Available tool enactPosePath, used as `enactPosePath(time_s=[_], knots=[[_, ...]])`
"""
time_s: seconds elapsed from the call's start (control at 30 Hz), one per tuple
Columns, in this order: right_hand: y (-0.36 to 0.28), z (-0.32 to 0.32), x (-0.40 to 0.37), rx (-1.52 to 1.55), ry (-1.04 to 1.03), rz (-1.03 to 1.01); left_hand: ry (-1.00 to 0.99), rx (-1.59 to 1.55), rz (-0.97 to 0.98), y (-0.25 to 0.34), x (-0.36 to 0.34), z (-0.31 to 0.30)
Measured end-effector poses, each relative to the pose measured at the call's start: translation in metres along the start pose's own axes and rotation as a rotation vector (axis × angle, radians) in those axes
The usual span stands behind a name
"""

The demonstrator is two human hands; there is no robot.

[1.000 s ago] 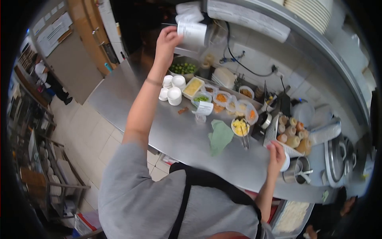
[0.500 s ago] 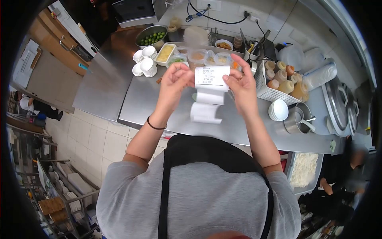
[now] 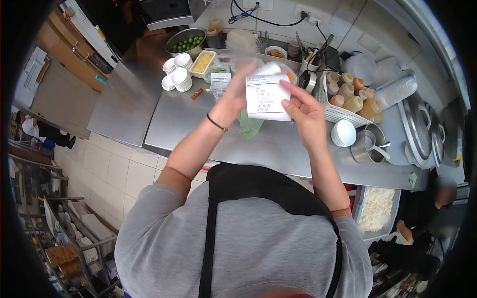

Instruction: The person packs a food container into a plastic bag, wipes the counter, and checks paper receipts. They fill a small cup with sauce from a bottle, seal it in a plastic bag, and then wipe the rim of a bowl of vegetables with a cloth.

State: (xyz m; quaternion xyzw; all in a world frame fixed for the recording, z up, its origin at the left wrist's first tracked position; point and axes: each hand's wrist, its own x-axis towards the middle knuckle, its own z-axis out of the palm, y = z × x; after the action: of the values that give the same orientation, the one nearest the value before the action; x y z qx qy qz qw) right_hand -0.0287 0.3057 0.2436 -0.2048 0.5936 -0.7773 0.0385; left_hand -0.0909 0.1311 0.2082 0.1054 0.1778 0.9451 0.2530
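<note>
A printed paper receipt [image 3: 268,97] is held up over the counter, its printed side facing me. My right hand [image 3: 305,109] pinches its right edge between thumb and fingers. Close against the left edge is my left hand [image 3: 237,92], smeared by motion; whether it grips the paper cannot be told. A second printed slip [image 3: 219,81] shows just beyond the left wrist, by the food containers. Under the receipt, a crumpled pale green piece [image 3: 251,124] lies on the steel counter [image 3: 184,121].
Stacked white cups [image 3: 180,77], a tub of yellow food [image 3: 203,64] and a bowl of green limes [image 3: 188,44] stand at the back left. Rightward are a white basket of sauce bottles [image 3: 350,94], white bowls [image 3: 343,133] and a metal pot [image 3: 368,144]. A person [image 3: 422,213] is at the far right.
The long, curling paper strip now appears as a flatter sheet nearer me. My left hand has swung right, from a pinch at the paper's left edge into a blur. The second slip has come into view.
</note>
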Motion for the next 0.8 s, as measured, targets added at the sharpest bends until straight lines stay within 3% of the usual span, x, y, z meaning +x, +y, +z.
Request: enactPosePath(time_s=[0.07,0.1,0.17,0.27,0.37,0.4,0.47,0.7,0.8], knots=[[0.012,-0.01,0.003,-0.339,-0.053,-0.059,0.131,0.349,0.183,0.015,0.012,0.004],[0.028,-0.02,0.007,-0.342,-0.049,-0.069,0.113,0.223,0.196,0.027,0.01,0.013],[0.052,-0.041,0.022,-0.948,0.082,-0.244,0.091,0.451,0.386,0.046,-0.005,0.033],[0.027,-0.045,0.049,-0.918,0.125,-0.444,0.186,0.618,0.492,0.053,-0.019,0.04],[-0.041,-0.018,0.084,-0.843,0.189,-0.769,0.2,0.622,0.39,0.034,-0.029,0.011],[-0.057,-0.012,0.097,-0.708,0.221,-0.779,0.324,0.652,0.385,0.02,-0.034,0.009],[-0.079,-0.006,0.121,-0.591,0.249,-0.732,0.373,0.758,0.295,-0.002,-0.043,-0.003],[-0.106,-0.02,0.195,-0.556,0.317,-0.747,0.336,0.837,0.032,-0.035,-0.073,-0.021],[-0.107,-0.021,0.195,-0.479,0.328,-0.749,0.324,0.844,0.053,-0.039,-0.076,-0.02]])
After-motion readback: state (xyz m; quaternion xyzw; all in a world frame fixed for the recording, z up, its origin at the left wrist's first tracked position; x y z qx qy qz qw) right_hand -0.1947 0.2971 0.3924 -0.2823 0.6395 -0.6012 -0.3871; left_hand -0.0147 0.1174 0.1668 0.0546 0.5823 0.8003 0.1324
